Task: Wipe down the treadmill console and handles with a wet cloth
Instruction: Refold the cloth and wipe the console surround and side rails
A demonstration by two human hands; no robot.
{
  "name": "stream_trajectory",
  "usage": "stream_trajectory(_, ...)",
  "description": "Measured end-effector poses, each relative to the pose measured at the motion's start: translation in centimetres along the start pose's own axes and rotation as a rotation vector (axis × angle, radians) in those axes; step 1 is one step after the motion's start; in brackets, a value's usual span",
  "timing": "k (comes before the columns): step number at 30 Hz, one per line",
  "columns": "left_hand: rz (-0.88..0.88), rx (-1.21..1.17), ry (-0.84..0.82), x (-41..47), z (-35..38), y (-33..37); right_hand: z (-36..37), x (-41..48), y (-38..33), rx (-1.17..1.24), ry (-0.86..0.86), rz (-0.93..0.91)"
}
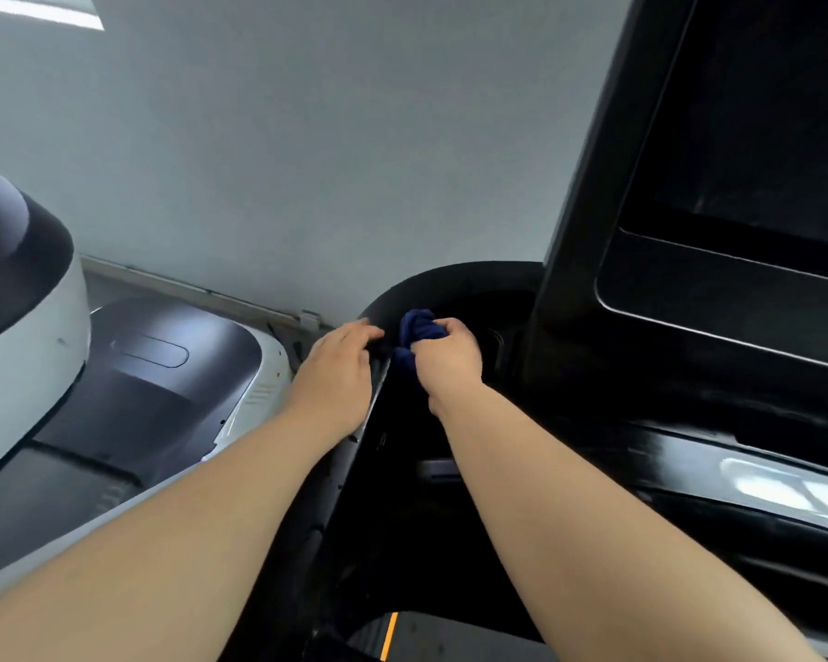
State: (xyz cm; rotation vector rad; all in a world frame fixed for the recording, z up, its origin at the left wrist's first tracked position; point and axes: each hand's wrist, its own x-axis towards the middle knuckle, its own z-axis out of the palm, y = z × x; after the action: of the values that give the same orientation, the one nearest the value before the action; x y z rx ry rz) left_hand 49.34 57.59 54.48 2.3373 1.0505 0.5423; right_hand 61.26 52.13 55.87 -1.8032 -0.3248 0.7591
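One cloth (419, 329) gripped by right hand (448, 358).

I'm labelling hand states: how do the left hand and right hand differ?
The left hand rests flat on the black handle, fingers straight; the right hand is curled. The left hand holds nothing; the right hand grips a bunched blue cloth. Both are bare and close together.

Two hands (338, 370) (448, 360), one blue cloth (414, 334), one console (737, 207) — two machines (154, 375) (402, 542)
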Motion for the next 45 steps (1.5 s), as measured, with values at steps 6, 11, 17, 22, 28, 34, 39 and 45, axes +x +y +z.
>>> stream_trajectory(6,-0.045,0.271,0.050,2.7,1.6,0.6,0.9,3.6,-1.2,0.164,0.408,-0.050)
stream_trajectory(11,-0.076,0.223,0.029,2.8,1.8,0.6,0.0,4.4,-3.0,0.275,0.465,-0.019)
stream_trajectory(17,-0.049,0.110,0.074,2.9,1.8,-0.1,-0.3,3.1,-0.4,-0.242,0.457,-0.145)
stream_trajectory(22,-0.050,0.020,0.067,3.0,1.9,-0.5,-0.5,2.1,0.9,-0.475,0.206,-0.246)
stream_trajectory(28,-0.141,-0.255,0.064,3.2,1.1,-0.8,0.0,-3.0,2.4,-0.321,-0.167,-0.125)
stream_trajectory(34,-0.066,-0.124,0.000,2.4,0.9,-0.1,-3.7,-7.6,2.1,-0.718,-0.548,-0.182)
stream_trajectory(39,0.060,0.074,-0.108,0.7,1.1,-0.2,-4.4,-7.1,-0.8,-1.241,-0.651,-0.663)
stream_trajectory(45,0.077,0.086,-0.065,0.5,1.2,0.0,-7.2,-2.8,0.0,-1.755,-0.577,-0.759)
